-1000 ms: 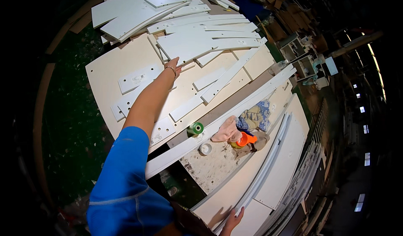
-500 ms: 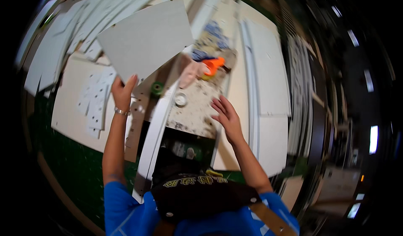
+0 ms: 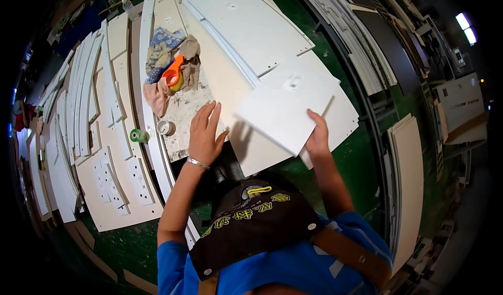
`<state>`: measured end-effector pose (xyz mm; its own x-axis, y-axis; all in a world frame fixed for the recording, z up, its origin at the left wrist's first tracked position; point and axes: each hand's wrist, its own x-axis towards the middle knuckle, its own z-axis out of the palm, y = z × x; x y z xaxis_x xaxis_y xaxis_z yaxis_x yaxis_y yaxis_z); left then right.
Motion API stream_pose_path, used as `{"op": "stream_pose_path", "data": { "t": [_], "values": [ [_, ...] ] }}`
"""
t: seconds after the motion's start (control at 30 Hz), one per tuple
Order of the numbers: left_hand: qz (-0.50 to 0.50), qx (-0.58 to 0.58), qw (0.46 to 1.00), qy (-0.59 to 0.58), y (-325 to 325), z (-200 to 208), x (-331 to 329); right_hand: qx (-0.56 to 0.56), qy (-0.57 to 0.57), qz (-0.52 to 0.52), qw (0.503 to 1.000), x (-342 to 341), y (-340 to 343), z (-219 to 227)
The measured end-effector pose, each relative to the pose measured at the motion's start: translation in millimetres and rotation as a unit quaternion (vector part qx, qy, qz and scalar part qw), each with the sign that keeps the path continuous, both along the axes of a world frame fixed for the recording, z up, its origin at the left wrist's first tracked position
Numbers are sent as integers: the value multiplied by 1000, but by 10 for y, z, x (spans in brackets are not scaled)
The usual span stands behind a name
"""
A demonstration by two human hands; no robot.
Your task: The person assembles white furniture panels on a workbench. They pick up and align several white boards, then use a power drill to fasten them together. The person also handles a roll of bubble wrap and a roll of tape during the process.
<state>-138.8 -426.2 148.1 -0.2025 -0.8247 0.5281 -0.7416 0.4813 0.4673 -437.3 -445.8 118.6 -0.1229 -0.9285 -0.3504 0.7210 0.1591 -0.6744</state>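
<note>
- Right hand (image 3: 318, 137) grips the panel (image 3: 280, 114) by its right edge; that one-sided hold could let it tip.
- Left hand (image 3: 205, 137) is empty, fingers slightly spread; a careless sweep might knock the cup (image 3: 165, 127).
- Panel lies over the board (image 3: 262, 156), contact unclear; sliding could scuff it against the rails (image 3: 220, 39).

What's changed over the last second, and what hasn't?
The white panel has moved from the left-hand board pile to above the large panels on the right. The left hand, which lifted it, has let go and is open; the right hand now grips it. The pink cloth and green spool stayed put.
</note>
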Motion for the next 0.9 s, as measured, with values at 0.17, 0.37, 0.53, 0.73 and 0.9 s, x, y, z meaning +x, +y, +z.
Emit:
{"op": "stream_pose_path", "data": {
  "t": [0.17, 0.37, 0.53, 0.73, 0.9],
  "values": [
    [-6, 122, 989, 87, -8, -663, -356, -37, 104, -82, 991, -551, -406, -439],
    [-63, 228, 971, 46, 105, -1336, -756, -48, -48, 150, 986, -708, -722, -1095],
    [19, 331, 934, 135, 161, -1236, -832, 234, 478, 381, 756, -1116, -741, -590],
    [126, 374, 870, 294, -379, -1426, -1241, -240, 666, 132, 694, -1806, -2081, -837],
    [246, 293, 854, 353, -1055, -1404, -1682, -181, 754, 107, 622, -1488, -3119, -917]
  ]
}}
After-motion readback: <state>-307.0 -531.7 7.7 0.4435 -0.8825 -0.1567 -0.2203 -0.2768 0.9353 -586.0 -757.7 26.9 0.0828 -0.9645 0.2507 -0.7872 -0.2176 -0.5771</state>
